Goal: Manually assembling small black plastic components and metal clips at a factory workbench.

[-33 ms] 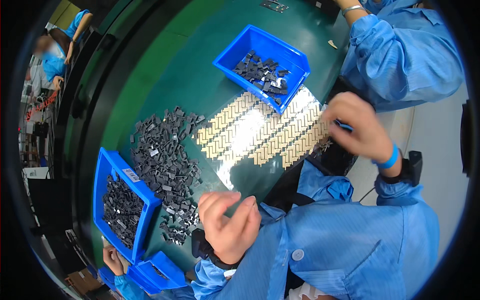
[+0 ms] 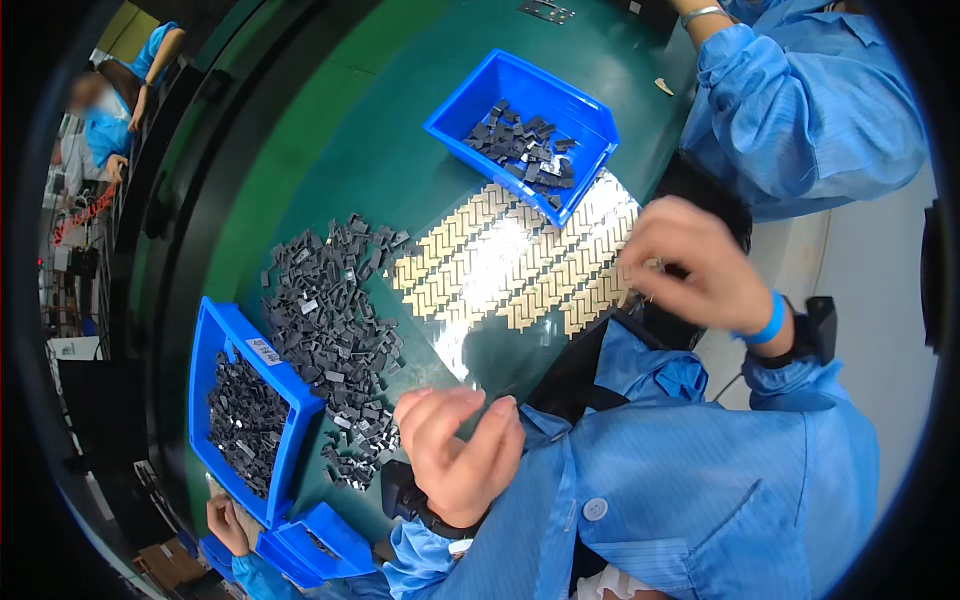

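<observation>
My left hand (image 2: 462, 455) is held palm up at the near edge of the table, its fingers curled toward the thumb. Something tiny and shiny shows at the fingertips, too small to name. Over the right edge of a clear sheet (image 2: 455, 350) hangs my right hand (image 2: 705, 268), slightly blurred, thumb and fingers drawn together. A pale speck shows at its fingers, but I cannot make it out. Rows of small cream-coloured strips (image 2: 540, 295) lie on the sheet in a zigzag pattern, partly washed out by glare. Left of them spreads a heap of small black rectangular pieces (image 2: 335, 315).
A blue bin (image 2: 470, 100) holding black pieces stands over the sheet's far edge. At left, another blue bin (image 2: 205, 370) is full of black pieces; a smaller blue bin (image 2: 340, 535) sits nearer. Co-workers' arms show at upper right (image 2: 800, 110) and lower left (image 2: 228, 525).
My right hand has shifted left and slightly nearer, over the right part of the patterned strips. The left hand has barely moved.
</observation>
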Demonstrator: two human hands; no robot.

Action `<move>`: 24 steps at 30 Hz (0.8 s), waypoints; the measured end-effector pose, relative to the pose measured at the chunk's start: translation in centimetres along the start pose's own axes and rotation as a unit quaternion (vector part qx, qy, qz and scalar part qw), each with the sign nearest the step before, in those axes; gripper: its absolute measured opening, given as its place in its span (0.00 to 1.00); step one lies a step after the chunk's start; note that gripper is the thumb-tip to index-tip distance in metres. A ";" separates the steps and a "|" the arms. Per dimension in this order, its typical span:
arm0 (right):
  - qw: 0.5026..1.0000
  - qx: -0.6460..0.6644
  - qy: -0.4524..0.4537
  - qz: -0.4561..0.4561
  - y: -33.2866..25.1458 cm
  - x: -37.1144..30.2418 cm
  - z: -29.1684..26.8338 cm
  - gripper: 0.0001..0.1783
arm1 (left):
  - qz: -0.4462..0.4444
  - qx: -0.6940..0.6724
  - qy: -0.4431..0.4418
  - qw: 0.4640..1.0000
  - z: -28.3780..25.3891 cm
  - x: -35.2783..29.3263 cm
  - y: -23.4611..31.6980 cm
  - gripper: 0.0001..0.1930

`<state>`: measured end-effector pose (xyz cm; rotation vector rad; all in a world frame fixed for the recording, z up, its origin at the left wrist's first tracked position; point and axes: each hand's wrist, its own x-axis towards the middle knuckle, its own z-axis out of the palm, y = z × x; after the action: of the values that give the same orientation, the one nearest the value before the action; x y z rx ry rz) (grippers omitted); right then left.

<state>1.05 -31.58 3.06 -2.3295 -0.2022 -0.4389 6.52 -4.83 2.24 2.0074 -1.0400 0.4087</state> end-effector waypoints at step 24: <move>0.936 0.321 -0.120 0.084 -1.5 4.4 6.3 0.05 | 0.010 0.213 -0.065 0.975 -0.7 0.6 -3.6 0.21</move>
<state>6.34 -25.99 1.54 -1.7260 -0.2219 0.0130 9.85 -3.46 1.15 2.4333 -1.1243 0.5528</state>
